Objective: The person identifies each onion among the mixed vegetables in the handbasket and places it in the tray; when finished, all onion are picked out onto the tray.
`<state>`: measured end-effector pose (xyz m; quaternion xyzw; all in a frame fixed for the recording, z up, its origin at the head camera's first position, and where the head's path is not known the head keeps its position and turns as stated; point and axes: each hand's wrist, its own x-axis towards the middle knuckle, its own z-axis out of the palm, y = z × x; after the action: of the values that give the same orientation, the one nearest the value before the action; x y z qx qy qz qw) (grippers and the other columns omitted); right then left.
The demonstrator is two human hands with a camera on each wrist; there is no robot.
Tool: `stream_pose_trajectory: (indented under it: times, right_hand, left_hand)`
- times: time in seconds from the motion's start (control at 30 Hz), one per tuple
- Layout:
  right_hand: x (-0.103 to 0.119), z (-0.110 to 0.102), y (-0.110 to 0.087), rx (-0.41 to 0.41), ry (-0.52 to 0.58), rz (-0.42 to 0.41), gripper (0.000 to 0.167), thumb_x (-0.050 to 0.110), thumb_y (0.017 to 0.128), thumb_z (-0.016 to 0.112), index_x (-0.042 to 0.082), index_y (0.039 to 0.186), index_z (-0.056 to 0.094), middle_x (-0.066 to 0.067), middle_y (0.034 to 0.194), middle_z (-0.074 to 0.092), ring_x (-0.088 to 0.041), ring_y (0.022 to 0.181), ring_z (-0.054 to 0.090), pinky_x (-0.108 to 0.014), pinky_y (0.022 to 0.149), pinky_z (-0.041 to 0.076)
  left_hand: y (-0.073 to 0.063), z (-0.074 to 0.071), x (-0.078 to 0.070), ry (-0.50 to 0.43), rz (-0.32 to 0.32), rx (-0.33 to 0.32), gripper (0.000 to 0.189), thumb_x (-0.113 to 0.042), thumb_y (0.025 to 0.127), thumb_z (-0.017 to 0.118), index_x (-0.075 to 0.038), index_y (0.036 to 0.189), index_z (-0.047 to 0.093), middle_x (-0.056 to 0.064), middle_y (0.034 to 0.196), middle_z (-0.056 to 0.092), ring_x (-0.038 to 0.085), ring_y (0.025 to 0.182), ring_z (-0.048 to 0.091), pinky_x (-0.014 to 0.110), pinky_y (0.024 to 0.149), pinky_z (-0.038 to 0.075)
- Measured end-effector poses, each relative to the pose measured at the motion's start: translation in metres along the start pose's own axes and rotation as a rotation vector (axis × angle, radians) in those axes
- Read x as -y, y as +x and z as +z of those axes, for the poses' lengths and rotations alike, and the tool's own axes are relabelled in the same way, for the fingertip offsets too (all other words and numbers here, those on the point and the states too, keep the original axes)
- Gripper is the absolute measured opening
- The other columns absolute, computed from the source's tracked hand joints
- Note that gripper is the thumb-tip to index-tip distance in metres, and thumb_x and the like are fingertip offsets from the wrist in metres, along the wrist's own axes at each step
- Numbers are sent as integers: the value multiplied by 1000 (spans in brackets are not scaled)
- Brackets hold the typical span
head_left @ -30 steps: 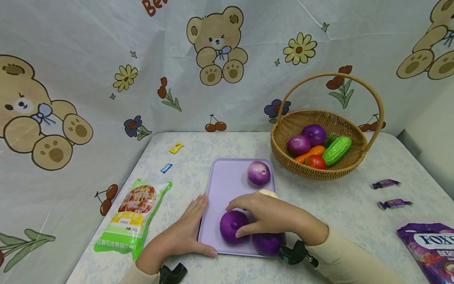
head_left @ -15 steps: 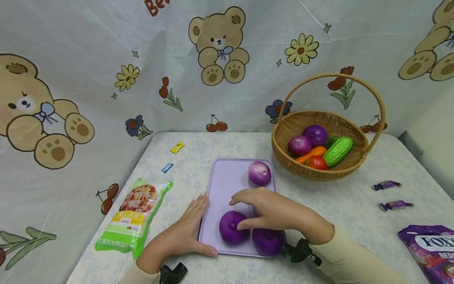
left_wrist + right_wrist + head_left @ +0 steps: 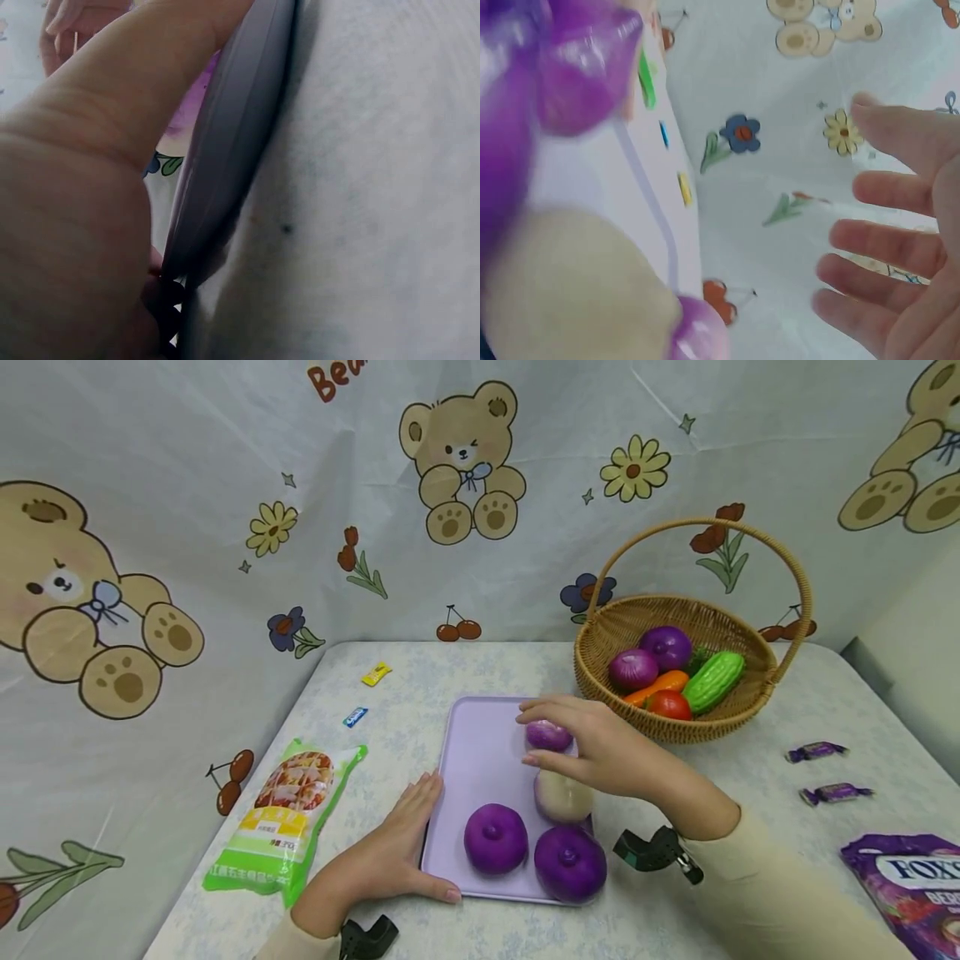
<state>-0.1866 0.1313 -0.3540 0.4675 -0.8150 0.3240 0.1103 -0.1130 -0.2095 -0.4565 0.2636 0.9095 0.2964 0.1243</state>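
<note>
My left hand [image 3: 401, 839] lies along the left edge of the lilac tray [image 3: 480, 752], fingers and thumb extended and touching its rim. Over the tray's right side hovers my right hand [image 3: 600, 747], fingers spread and holding nothing. Below that hand sit a purple onion [image 3: 548, 737], partly covered by it, and a cream-and-purple round vegetable [image 3: 558, 798]. Two dark purple round vegetables stand at the tray's front, the left one [image 3: 495, 839] apart from the right one [image 3: 570, 864]. In the right wrist view, the right hand [image 3: 900, 247] is apart from the cream vegetable [image 3: 577, 292].
Behind the right hand stands a wicker basket [image 3: 675, 727] holding several vegetables. A green food bag [image 3: 285, 818] and two small candies, yellow [image 3: 377, 673] and blue [image 3: 355, 717], lie at left. Purple candies [image 3: 836, 792] and a Foxs bag [image 3: 907, 885] lie at right.
My right hand has moved back and to the right, from above the front purple vegetables to above the onion. The cream vegetable is now uncovered. My left hand has stayed on the tray's edge.
</note>
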Motion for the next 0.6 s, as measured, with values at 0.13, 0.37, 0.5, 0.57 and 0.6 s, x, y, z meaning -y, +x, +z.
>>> stream_pose_trajectory:
  times: [0.13,0.37,0.5,0.57,0.6]
  right_hand:
    - [-12,-19,5,-8,-80,65,43,25,96,81,6,133,69,-11,140,63,-30,133,57,-52,109,48]
    - [-41,-58,14,110,-173,290,58,36,104,70,5,151,55,-23,161,39,-44,149,32,-66,118,28]
    - [-60,-82,20,187,-220,401,66,42,106,65,2,156,47,-29,166,27,-53,151,20,-72,118,17]
    - [-71,-92,21,212,-243,443,71,44,106,64,-1,157,44,-32,165,24,-56,150,17,-73,119,13]
    - [-77,-96,22,224,-259,461,72,46,106,63,-2,157,43,-33,165,24,-57,150,16,-73,119,11]
  left_hand:
    - [0,0,0,2,1,-5,151,-75,67,87,2,167,4,18,174,0,32,159,-4,49,126,3]
    - [-1,0,0,4,10,-18,151,-74,67,88,2,167,5,19,173,1,33,159,-3,49,126,3]
    - [-1,0,0,0,10,-19,150,-74,67,88,2,167,5,18,174,1,33,159,-3,50,126,3]
    - [-1,0,0,1,7,-17,150,-74,67,88,1,167,5,18,174,1,33,159,-3,50,126,3]
    - [-1,0,0,1,6,-16,150,-74,67,88,1,167,5,18,174,1,33,159,-3,50,126,3]
